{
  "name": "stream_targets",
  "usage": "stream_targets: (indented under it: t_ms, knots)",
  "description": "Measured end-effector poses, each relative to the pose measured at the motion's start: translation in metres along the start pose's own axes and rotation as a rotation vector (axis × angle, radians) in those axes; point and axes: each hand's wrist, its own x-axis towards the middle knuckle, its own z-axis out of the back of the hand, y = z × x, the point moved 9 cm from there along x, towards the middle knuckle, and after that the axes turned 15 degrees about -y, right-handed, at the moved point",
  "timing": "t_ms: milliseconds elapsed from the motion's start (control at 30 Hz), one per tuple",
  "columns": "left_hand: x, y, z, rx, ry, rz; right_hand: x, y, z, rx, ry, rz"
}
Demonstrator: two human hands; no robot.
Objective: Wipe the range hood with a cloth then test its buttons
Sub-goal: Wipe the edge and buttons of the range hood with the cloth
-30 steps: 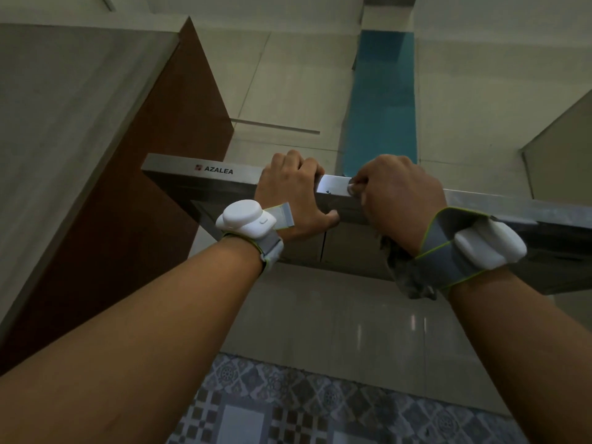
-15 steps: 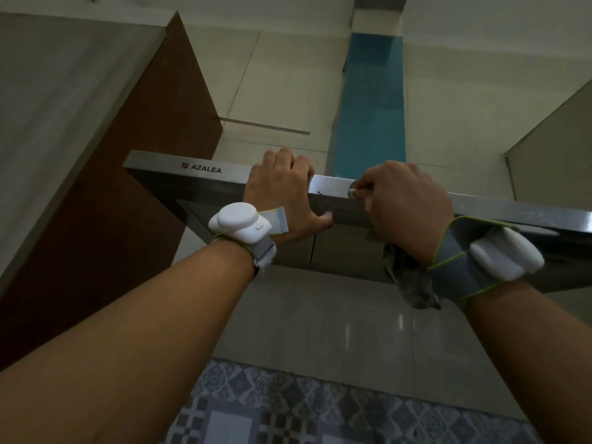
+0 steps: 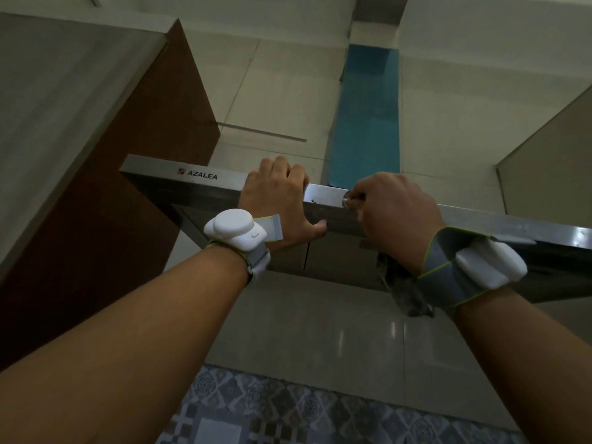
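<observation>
The steel range hood (image 3: 205, 179), marked AZALEA on its front strip, juts out above me. My left hand (image 3: 278, 200) grips its front edge, fingers curled over the top and thumb underneath. My right hand (image 3: 394, 213) is curled at the front strip just to the right, with a fingertip on a small round silver button (image 3: 347, 201). A dark grey cloth (image 3: 405, 293) is bunched in that hand's palm and hangs below the wrist. Both wrists wear white sensor bands.
A brown-sided wall cabinet (image 3: 128, 187) stands close to the hood's left end. A blue-wrapped duct (image 3: 368, 123) rises behind the hood. Another cabinet (image 3: 551, 155) is at the right. Pale wall tiles and a patterned tile band (image 3: 288, 411) lie below.
Both hands keep their places on the hood's front edge. Only the view has shifted slightly, with the hood sitting a little lower and further left in frame.
</observation>
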Motion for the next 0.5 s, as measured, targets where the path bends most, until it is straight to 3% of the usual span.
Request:
stream_targets:
  t_ms: [267,500]
  knots:
    - [0.005,-0.015,-0.003,0.104,0.046,-0.003,0.007,-0.021,0.006,0.022,0.027,-0.05]
    - [0.001,-0.058,-0.014,-0.107,0.058,-0.082,0.01,-0.012,0.003,0.003,-0.014,-0.022]
